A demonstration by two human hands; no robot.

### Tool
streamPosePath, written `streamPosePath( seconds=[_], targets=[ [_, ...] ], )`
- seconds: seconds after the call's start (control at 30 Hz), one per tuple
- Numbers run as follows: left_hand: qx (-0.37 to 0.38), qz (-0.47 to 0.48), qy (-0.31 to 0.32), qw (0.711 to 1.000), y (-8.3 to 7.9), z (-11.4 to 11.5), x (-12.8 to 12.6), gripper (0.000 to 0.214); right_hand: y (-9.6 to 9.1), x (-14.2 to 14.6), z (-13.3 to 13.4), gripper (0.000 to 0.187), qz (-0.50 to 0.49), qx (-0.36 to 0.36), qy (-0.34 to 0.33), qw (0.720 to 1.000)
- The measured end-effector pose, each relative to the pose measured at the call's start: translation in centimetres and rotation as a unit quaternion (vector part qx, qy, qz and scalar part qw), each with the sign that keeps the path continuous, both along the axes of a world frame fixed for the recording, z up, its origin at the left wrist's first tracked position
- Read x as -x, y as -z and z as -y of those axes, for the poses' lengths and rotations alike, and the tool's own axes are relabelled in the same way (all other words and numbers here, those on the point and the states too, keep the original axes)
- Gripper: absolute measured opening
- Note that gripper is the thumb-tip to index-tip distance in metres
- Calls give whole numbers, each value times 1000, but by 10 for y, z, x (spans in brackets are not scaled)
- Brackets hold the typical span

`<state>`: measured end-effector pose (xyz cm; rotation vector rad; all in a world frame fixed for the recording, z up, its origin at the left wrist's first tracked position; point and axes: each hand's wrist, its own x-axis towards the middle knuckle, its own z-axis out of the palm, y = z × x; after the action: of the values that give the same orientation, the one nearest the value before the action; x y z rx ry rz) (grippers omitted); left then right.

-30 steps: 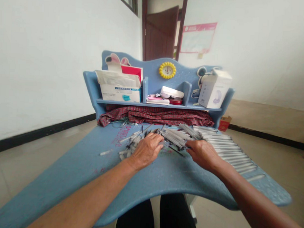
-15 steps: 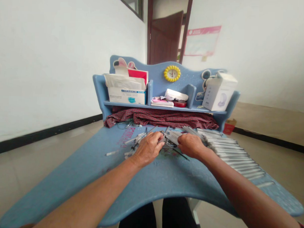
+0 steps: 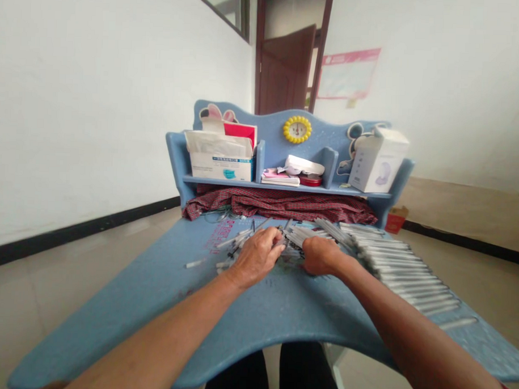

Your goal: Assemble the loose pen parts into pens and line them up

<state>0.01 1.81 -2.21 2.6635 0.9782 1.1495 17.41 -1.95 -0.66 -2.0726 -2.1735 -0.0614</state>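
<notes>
My left hand (image 3: 258,254) is closed in a pinch over the middle of the blue desk, its fingertips at the edge of a heap of small parts. What it grips is too small to make out. My right hand (image 3: 324,256) is curled into a fist just right of it, knuckles facing up, and its palm is hidden. Between and behind the hands lie clear tubes (image 3: 298,234) that look like pen barrels. Short whitish pieces (image 3: 236,239) and some dark bits lie beside my left hand. A long row of clear, dark-tipped pen-like sticks (image 3: 405,267) spreads out right of my right hand.
A blue shelf (image 3: 226,183) at the desk's back holds a mask box (image 3: 220,163), booklets (image 3: 280,180) and a white carton (image 3: 375,164). Under it lies red checked cloth (image 3: 280,204). A loose whitish tube (image 3: 195,264) is at left, another clear stick (image 3: 459,323) near the right edge.
A thin dark rod that lay slanting below my right hand no longer shows. My right hand has curled tighter and lowered slightly. The whole view has shifted a little.
</notes>
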Motion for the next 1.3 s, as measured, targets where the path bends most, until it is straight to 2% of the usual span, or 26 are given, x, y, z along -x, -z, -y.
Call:
streamPosePath(
  seconds=[0.1, 0.17, 0.27, 0.37, 0.5, 0.67, 0.8, 0.87, 1.0, 1.07, 1.17, 1.3],
  targets=[
    [31, 12, 7, 999, -1, 1, -1, 7, -14, -11, 7, 19, -36, -7, 4, 999],
    [56, 21, 15, 998, -2, 2, -1, 7, -23, -19, 13, 20, -135, -36, 0, 990],
    [78, 12, 22, 997, -1, 2, -2, 7, -27, -25, 17, 14, -295, -41, -12, 954],
    [83, -10, 16, 996, 0, 2, -2, 7, -19, -26, 14, 9, -318, -13, -21, 948],
    [80, -37, -1, 996, 1, 0, -1, 6, -7, -24, 7, 11, -327, -14, -11, 945],
    [43, -95, 0, 995, -1, 2, 0, 5, -9, -34, 6, 9, -401, -21, 7, 916],
    [-11, -137, 45, 989, -1, 6, -2, 19, -10, -46, 9, 4, -495, -26, -3, 869],
    [-24, -149, 58, 987, -1, 8, -3, 19, -7, -51, 10, 4, -542, -35, -11, 840],
    [-15, -185, 46, 982, -4, 9, -5, 16, 0, -59, 11, 9, -613, -66, -14, 787],
    [-6, -224, 33, 974, -9, 9, -9, 18, 1, -63, 12, 9, -655, -93, -13, 749],
    [-15, -289, 17, 957, -18, 10, -21, 21, 0, -69, 13, 9, -709, -132, -6, 692],
    [-39, -331, 27, 942, -24, 7, -50, 22, -3, -71, 13, 12, -735, -154, -5, 660]
  ],
)
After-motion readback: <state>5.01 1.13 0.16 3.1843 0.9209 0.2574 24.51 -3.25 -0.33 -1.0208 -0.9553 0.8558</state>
